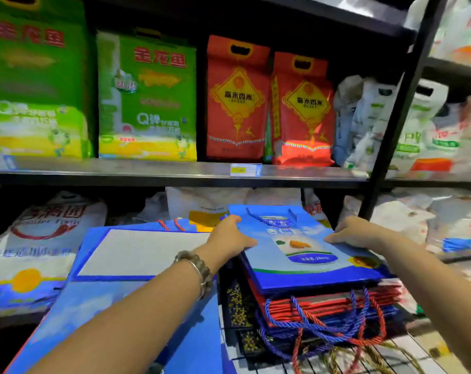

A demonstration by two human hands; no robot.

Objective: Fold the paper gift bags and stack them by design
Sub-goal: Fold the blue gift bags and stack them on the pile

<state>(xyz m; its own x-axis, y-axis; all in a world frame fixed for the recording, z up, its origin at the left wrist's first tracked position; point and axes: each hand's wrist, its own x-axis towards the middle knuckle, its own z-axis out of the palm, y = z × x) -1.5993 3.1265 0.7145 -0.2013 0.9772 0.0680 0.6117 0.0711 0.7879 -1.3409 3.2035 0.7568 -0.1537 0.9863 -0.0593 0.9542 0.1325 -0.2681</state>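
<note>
Two hands, the left hand and the right hand, met on one blue gift bag; under the fingers it topped one stack of folded bags, packed too tightly to count. Left of the fingers lay one larger blue bag, and one bracelet circled the left wrist. Beyond the fingertips stood two green rice bags, two red rice bags and one price tag.

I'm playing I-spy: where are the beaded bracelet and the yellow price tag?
Grey beaded bracelet [208, 276], head view, beads across the wrist.
Yellow paper price tag [245, 170], head view, the tag's middle.
</note>
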